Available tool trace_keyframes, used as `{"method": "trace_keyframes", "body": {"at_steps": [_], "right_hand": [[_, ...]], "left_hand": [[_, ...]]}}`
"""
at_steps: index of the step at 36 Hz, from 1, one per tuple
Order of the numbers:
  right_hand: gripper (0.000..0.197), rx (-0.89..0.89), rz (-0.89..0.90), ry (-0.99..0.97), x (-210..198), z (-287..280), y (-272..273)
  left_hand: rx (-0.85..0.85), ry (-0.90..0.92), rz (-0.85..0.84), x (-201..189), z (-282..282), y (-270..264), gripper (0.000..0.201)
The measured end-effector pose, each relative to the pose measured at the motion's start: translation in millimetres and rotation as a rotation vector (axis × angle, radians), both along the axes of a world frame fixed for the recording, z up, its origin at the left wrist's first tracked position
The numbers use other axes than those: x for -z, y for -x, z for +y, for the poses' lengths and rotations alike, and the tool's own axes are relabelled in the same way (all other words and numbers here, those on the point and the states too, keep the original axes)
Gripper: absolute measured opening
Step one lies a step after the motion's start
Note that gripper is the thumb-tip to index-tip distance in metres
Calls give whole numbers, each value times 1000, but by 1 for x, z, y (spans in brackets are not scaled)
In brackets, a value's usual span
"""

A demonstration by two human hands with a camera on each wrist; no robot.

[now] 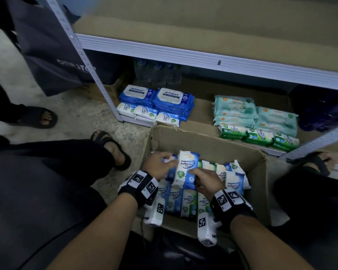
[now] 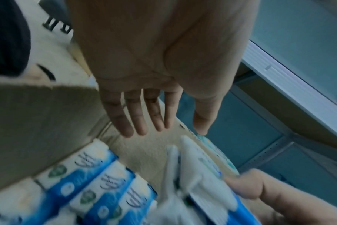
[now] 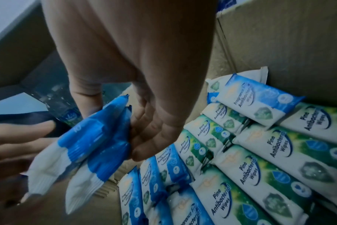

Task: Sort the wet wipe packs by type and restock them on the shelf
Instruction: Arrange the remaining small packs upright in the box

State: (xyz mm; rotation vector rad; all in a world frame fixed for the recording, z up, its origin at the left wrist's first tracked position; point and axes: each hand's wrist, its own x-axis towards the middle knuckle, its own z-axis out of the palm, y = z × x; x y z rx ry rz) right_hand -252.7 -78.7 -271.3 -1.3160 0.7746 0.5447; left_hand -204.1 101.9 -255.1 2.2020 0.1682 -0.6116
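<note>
As held (R)—blue packs (image 3: 98,146) over box (image 1: 260,184).

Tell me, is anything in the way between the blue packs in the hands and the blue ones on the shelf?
Nothing visible blocks them. The right hand holds the blue packs above the box; only its far wall rises between them and the blue row at the shelf's left front, and they are already higher than it.

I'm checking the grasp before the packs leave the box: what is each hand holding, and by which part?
The right hand grips two blue-and-white wipe packs by their blue ends. The left hand is open, fingers straight beside them, gripping nothing.
</note>
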Motion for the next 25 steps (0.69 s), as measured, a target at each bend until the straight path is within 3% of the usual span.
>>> {"method": "trace_keyframes", "body": {"at_steps": [3,6,9,17,25], "right_hand": [[25,-22,53,64,16,6,-5],[22,-48,89,106,28,12,-11],[20,-76,117,124,40,17,-18],[34,-303,111,372,78,36,-42],[41,-346,118,451,87,66,-71]], "left_hand": [[-41,-92,-254,-2,21,-10,23],[-62,-206,-362,-1,38,-19,23],[-41,-321,-311,6,49,-25,32],[-135,-183,-201,39,62,-26,47],[-130,-87,-166,62,79,-35,52]]}}
